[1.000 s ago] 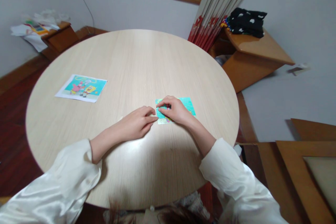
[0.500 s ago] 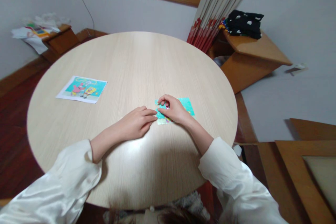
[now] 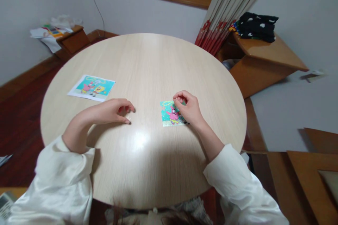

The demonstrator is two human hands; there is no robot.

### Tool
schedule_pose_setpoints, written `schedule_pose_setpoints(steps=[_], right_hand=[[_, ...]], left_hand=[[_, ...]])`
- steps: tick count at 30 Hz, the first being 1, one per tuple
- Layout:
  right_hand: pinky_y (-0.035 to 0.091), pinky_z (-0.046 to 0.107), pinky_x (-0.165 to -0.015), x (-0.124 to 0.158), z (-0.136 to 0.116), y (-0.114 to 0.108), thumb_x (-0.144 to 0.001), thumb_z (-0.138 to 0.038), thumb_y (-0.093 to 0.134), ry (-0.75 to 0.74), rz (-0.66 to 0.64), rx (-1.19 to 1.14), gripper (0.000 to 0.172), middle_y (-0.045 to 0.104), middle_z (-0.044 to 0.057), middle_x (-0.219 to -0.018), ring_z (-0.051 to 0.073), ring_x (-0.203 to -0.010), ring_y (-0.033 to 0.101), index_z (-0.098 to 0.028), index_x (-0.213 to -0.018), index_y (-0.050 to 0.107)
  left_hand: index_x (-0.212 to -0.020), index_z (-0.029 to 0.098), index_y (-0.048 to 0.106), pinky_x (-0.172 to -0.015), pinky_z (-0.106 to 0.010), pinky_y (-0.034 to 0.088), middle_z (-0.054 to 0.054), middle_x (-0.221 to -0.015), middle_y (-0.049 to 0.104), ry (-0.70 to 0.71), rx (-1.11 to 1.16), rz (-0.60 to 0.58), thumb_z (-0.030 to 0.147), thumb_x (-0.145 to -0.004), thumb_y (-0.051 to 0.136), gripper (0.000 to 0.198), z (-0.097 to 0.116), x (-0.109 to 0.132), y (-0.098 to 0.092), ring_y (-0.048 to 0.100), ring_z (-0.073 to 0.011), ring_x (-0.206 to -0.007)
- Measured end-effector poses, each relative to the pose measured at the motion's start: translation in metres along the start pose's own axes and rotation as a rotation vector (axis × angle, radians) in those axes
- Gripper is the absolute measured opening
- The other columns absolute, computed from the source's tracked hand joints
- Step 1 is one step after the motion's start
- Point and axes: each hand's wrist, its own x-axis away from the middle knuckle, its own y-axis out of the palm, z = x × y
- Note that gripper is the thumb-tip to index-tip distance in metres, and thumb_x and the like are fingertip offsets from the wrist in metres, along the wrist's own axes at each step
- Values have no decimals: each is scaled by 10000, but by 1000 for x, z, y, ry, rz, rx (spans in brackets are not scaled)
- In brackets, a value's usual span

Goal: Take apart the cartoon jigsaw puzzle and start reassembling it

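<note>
while my left hand (image 3: 115, 111) arches over the table (image 3: 142, 63), thumb and fingers parted, my right hand (image 3: 188, 108) is above the puzzle (image 3: 166, 116) lying there, fingertips close together; i cannot tell if they pinch anything.

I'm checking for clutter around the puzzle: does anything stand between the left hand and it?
Nothing visible stands on the tabletop between the left hand and the left edge of the puzzle. The right hand is over the puzzle's right side, hiding part of it from view.
</note>
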Motion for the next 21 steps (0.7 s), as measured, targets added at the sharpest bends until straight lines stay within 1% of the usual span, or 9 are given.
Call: schedule_pose_setpoints(steps=[2,5,8,10,12,15,16,18,21], right_hand=[[401,268,-646,1,-1,0,-719,-147,523,-8,-5,5,72,529,-19,-680,113,-631,459,-193,-714,579],[401,270,-650,1,-1,0,-719,-146,520,-29,-6,5,76,528,-19,-675,113,-629,462,-191,-713,581],[401,269,-647,0,0,0,-719,-145,521,-35,-4,1,76,528,-20,-676,111,-624,465,-190,-711,582],[399,265,-639,0,0,1,-722,-146,524,-32,-7,-14,73,529,-20,-675,109,-622,467,-190,-709,581],[398,261,-626,1,-2,4,-736,-159,533,-26,-24,-39,65,537,-18,-678,109,-626,476,-190,-718,587],[398,258,-609,5,-6,9,-784,-212,548,-5,-97,-69,79,571,-11,-694,110,-632,496,-190,-771,623],[399,258,-608,7,-8,12,-802,-236,551,1,-131,-76,98,585,-7,-703,111,-636,504,-191,-798,639],[405,261,-612,12,-12,16,-826,-285,566,-2,-206,-93,141,612,2,-724,114,-649,521,-190,-858,665],[423,268,-640,17,-16,22,-811,-329,628,-39,-316,-96,183,646,12,-756,121,-682,550,-190,-916,687]], left_hand=[[-873,182,630,-577,-229,361,14,-708,548,9,-31,-34,342,-663,658,265,-1,-2,4,500,-131,-622],[-734,178,610,-596,-229,361,2,-725,544,42,-54,-87,272,-675,603,111,-1,-4,7,504,-130,-644],[-661,169,599,-586,-221,360,3,-701,558,63,-15,-108,258,-693,574,97,-1,-5,7,501,-114,-616],[-665,165,610,-569,-217,362,9,-647,567,44,60,-66,279,-722,568,134,2,-7,9,499,-108,-586],[-696,156,625,-563,-221,383,-4,-630,596,13,196,33,325,-751,576,184,10,-10,14,523,-114,-585],[-748,137,634,-534,-229,416,-38,-625,620,-34,472,182,394,-780,588,263,26,-18,28,560,-126,-561],[-760,131,636,-510,-227,412,-34,-596,604,-43,541,204,405,-795,579,282,32,-20,34,551,-123,-531],[-782,121,649,-477,-216,388,-6,-536,555,-30,595,207,402,-819,556,298,41,-26,46,509,-106,-481],[-748,121,663,-464,-199,346,28,-513,502,27,560,195,359,-821,547,275,48,-33,60,437,-80,-464]])
